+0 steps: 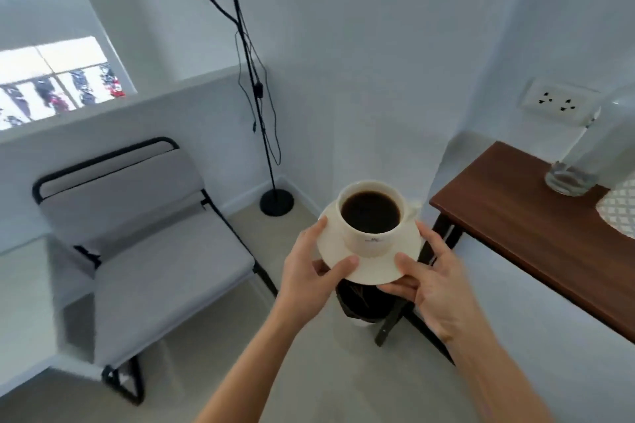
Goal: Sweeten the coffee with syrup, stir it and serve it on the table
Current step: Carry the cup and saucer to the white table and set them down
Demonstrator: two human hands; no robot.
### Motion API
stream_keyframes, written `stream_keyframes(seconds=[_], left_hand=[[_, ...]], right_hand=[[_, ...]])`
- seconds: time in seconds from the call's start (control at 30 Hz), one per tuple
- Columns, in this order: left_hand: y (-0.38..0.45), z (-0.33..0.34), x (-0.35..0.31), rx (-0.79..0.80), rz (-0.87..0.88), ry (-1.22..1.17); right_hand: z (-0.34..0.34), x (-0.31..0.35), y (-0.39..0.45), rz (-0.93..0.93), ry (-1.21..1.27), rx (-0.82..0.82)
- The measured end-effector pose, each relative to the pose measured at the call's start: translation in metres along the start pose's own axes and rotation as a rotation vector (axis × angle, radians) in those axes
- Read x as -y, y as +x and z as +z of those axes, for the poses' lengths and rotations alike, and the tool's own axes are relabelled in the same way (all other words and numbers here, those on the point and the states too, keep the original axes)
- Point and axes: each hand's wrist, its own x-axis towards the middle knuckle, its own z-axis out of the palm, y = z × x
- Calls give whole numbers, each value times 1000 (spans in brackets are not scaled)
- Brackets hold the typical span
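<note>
Hands, left hand (309,271) and right hand (433,288), grip saucer (369,268) bearing coffee cup (370,220).

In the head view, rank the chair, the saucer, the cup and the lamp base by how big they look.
Largest to smallest:
1. chair
2. saucer
3. cup
4. lamp base
The cup and saucer are much nearer the camera, so the lamp base's rank may mislead.

Open air is left ahead of the fingertips (350,261) up to the wall. To their right, the wooden table (536,233) is partly taken by a glass bottle (577,165). Left of them, passage is blocked by 1 chair (137,233) and 1 floor lamp (261,127).
</note>
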Motion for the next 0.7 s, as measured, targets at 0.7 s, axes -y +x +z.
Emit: stream_keyframes(seconds=[0.7], left_hand=[[-192, -443, 80, -658, -121, 47]], right_hand=[[444, -199, -82, 233, -136, 601]])
